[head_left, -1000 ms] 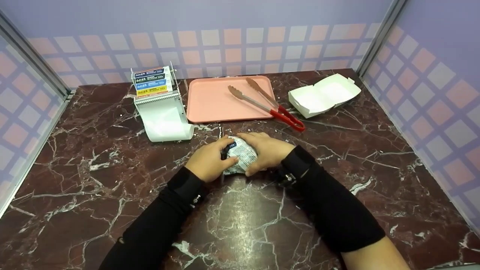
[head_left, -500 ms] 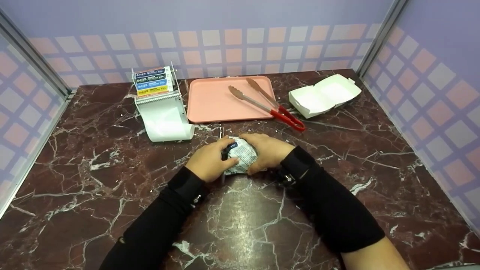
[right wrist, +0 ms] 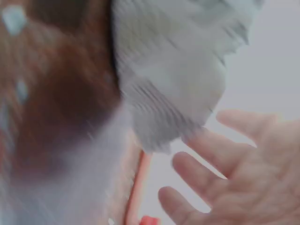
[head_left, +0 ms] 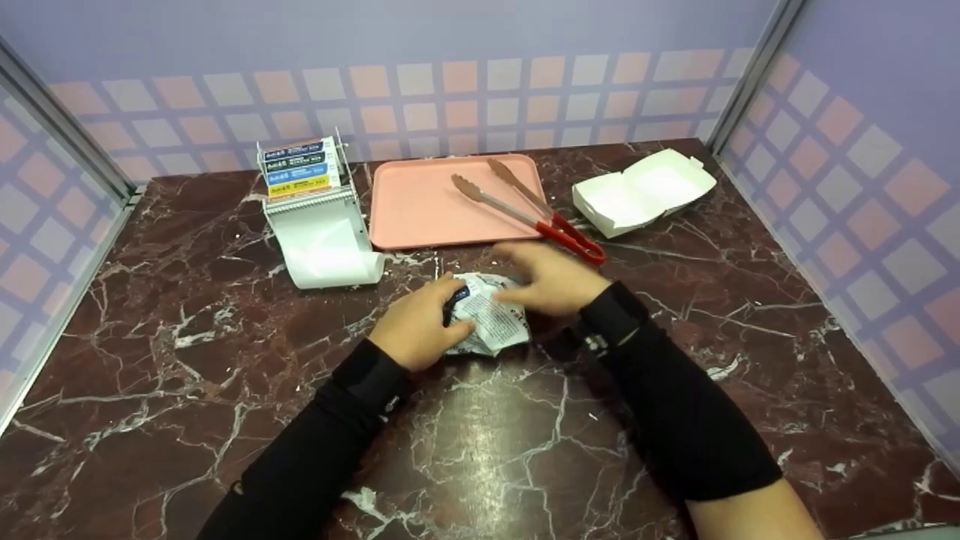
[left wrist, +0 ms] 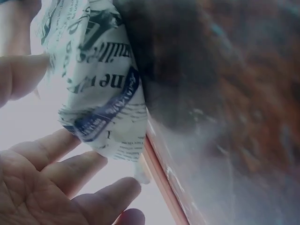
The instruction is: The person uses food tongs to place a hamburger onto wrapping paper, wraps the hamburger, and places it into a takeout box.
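Observation:
A rounded bundle in newsprint-patterned paper, with a dark blue label, sits on the marbled table in the head view. What is inside the paper is hidden. My left hand holds its left side, thumb toward the near side and fingers toward the far side. In the left wrist view the thumb and fingertips touch the paper. My right hand is blurred at the bundle's upper right, fingers spread. The right wrist view has its fingers extended beside the crumpled paper edge, gripping nothing.
A pink tray lies at the back, with red-handled tongs resting across its right side. To the right stands an opened white carton. At left is a rack of label rolls with a white sheet hanging forward.
My right hand has come off the bundle's right side and moved up and right. The paper there has spread outward. My left hand has stayed on the bundle. The head view has shifted slightly.

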Action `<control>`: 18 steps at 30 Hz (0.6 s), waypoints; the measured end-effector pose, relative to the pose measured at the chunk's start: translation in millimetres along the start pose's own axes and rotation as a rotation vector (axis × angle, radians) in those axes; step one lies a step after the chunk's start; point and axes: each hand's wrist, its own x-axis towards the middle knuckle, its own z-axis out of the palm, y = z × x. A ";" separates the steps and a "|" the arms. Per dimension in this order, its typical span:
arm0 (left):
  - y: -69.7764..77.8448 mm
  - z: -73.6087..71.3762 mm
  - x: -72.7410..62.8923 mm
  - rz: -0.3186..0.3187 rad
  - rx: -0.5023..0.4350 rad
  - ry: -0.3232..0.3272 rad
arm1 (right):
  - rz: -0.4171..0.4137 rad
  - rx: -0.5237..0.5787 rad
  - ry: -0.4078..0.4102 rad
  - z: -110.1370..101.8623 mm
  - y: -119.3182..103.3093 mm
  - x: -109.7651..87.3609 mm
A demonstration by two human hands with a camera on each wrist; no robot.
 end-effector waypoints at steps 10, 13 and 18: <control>19.9 6.1 4.0 0.075 0.127 -0.046 | 0.253 0.087 0.604 -53.6 57.3 -10.0; 22.6 10.0 6.4 0.089 0.210 -0.051 | 0.321 -0.001 0.579 -60.1 81.3 -11.7; 23.3 12.7 7.4 0.092 0.272 -0.034 | 0.378 -0.049 0.443 -60.7 102.0 -11.5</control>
